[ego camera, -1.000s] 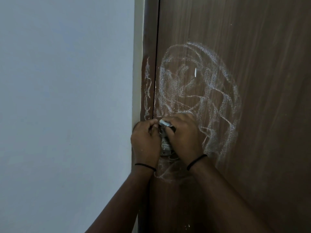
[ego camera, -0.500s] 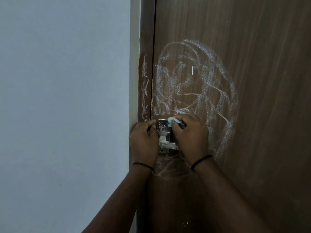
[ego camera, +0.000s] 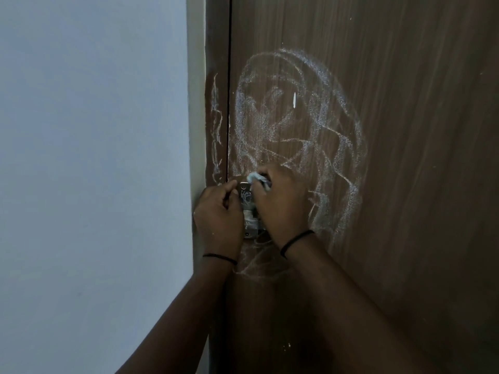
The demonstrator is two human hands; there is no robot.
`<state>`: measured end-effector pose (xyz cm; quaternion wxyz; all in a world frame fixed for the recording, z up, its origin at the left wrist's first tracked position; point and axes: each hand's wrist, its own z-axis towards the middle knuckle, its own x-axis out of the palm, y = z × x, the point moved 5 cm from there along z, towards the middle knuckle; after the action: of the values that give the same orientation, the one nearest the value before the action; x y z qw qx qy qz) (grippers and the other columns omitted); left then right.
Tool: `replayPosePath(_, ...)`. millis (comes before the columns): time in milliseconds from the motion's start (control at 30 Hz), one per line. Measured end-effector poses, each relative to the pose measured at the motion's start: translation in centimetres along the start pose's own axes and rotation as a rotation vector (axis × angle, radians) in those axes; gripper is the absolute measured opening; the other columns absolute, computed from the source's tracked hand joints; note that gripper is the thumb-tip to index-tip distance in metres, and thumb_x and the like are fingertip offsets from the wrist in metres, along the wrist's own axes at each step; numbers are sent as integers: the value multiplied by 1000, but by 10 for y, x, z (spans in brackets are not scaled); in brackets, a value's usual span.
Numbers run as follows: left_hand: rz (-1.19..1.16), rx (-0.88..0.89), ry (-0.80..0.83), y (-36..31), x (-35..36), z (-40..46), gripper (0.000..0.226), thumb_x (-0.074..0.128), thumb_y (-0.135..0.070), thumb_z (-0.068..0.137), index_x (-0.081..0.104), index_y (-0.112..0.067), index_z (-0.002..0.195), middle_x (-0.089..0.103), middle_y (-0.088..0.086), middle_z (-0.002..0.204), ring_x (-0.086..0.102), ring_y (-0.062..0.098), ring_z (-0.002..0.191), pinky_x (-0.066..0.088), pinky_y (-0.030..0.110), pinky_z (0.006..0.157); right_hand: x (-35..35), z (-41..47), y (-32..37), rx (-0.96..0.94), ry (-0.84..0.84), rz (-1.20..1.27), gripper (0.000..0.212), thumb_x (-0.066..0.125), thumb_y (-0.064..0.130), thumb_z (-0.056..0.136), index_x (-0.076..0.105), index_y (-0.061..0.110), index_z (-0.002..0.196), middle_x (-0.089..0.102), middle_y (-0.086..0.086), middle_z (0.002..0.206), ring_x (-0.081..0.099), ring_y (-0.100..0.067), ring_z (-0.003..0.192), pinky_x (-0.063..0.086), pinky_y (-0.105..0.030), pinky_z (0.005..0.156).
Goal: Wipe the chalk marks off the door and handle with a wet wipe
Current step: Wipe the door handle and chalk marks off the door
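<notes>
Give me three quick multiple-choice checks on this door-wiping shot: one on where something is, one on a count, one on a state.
1. Where is the crumpled pale wet wipe?
A. At the top of the metal door handle plate
B. On the white wall
C. Low on the door

2. How many thin black wristbands show?
A. None
B. One
C. Two

3. What is the state of the large white chalk scribble on the brown wooden door?
A. Fully wiped off
B. Largely present
C. Covered by a cloth

Answers: 1 A, the right hand pinches the wipe against the plate's top. 2 C, one on each wrist. 3 B, chalk loops cover the door above the hands.
</notes>
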<state>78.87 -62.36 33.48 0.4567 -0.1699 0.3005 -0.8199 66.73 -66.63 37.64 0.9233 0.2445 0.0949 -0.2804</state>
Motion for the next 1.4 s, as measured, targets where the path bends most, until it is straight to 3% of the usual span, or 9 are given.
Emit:
replayPosePath(133, 2, 9, -14, -4, -2, 0, 22, 61, -8, 92, 74, -14, 108, 69, 0, 98, 61, 8, 87, 41, 2, 79, 12, 5, 10, -116, 120, -36, 11, 66, 24, 90, 76, 22, 96, 71, 0, 96, 61, -21, 92, 47, -49, 90)
replayPosePath(300, 1, 6, -17, -9, -7, 1, 21, 62, -7, 92, 74, -11, 108, 70, 3, 101, 64, 13, 94, 47, 19, 86, -6, -1, -13, -2, -9, -40, 17, 68, 26, 86, 77, 21, 99, 72, 1, 95, 63, -19, 90, 52, -48, 85)
replayPosePath(500, 22, 15, 11, -14, -4, 2, 21, 59, -10, 93, 74, -14, 108, 68, 2, 100, 58, 6, 89, 43, 11, 82, 5, 0, 9, -161, 141, -85, 20, 64, 19, 91, 77, 23, 106, 73, -1, 101, 59, -23, 97, 45, -45, 93)
replayPosePath(600, 36, 1, 5, -12, -5, 1, 20, 60, -9, 92, 74, -12, 107, 69, 3, 101, 60, 9, 91, 42, 13, 83, -1, 0, 1, -135, 128, -119, 20, 63, 28, 91, 76, 31, 105, 72, 6, 100, 58, -19, 95, 46, -43, 89)
replayPosePath(767, 43, -15, 6, -8, -5, 0, 20, 62, -11, 92, 73, -11, 108, 69, 5, 103, 64, 15, 95, 47, 22, 88, -16, -9, -14, 13, 17, -24, 10, 68, 28, 87, 77, 26, 90, 72, 8, 85, 62, -15, 82, 53, -41, 75)
replayPosePath(1000, 57, -6, -4, -9, -3, -5, 20, 62, -9, 91, 73, -14, 107, 68, 2, 104, 55, 0, 90, 31, -7, 79, -13, -10, -18, 56, 59, -22, 20, 70, 36, 86, 66, 22, 72, 65, 6, 64, 60, -17, 62, 54, -40, 62)
replayPosePath(1133, 58, -7, -5, -9, -2, -4, 20, 60, -8, 92, 73, -13, 107, 69, 3, 104, 57, 3, 91, 32, -5, 79, -14, -10, -10, 62, 10, -45, 17, 68, 34, 89, 67, 21, 77, 66, 6, 69, 61, -16, 66, 53, -38, 62)
replayPosePath(1267, 32, -14, -7, -10, -2, -5, 22, 58, -7, 93, 72, -13, 109, 71, 1, 106, 60, 5, 94, 36, -3, 81, -5, -14, -19, 139, 234, -172, 16, 65, 32, 83, 63, 19, 74, 64, 4, 64, 62, -15, 60, 57, -37, 62)
replayPosePath(1400, -14, -53, 0, -10, 0, -6, 28, 52, -5, 95, 71, -13, 114, 71, 0, 110, 62, 5, 98, 40, 1, 83, -14, -13, -11, 90, 75, -90, 21, 64, 33, 90, 65, 20, 75, 65, 5, 66, 62, -16, 62, 54, -39, 68)
